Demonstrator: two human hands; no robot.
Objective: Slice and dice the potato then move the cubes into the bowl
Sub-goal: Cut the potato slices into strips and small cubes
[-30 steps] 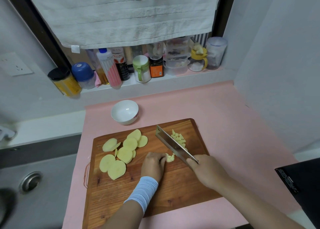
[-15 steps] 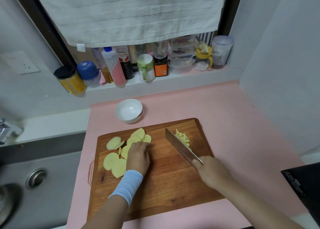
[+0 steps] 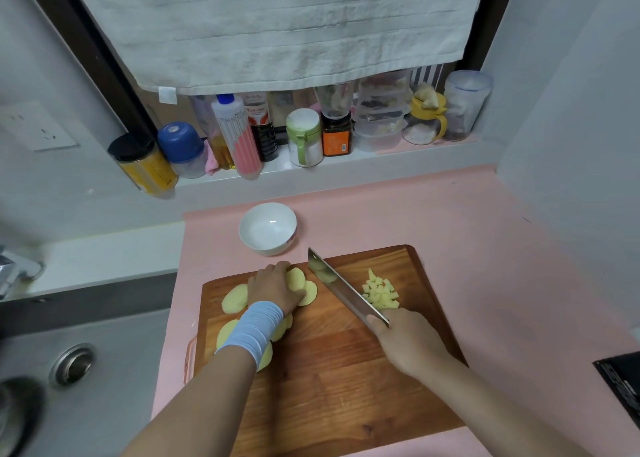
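A wooden cutting board [image 3: 332, 380] lies on the pink counter mat. Several round potato slices [image 3: 234, 298] are spread over its left part. My left hand [image 3: 273, 288], a blue band on its wrist, rests on the slices at the board's far left, fingers curled over them. My right hand [image 3: 405, 344] grips the handle of a cleaver [image 3: 341, 288], whose blade slants across the board's middle. A small pile of potato cubes [image 3: 380, 294] lies just right of the blade. The white bowl [image 3: 267, 228] stands beyond the board's far edge with nothing in it.
A sill behind the mat holds several bottles and jars [image 3: 304, 138] under a hanging towel [image 3: 277, 27]. A steel sink [image 3: 74, 365] is to the left. A black appliance corner [image 3: 621, 384] sits at the right edge. Bare pink mat [image 3: 485, 248] lies right of the board.
My left hand left the cut pieces and moved left and away onto the potato slices. The cleaver swung left, leaving the cube pile on its right side.
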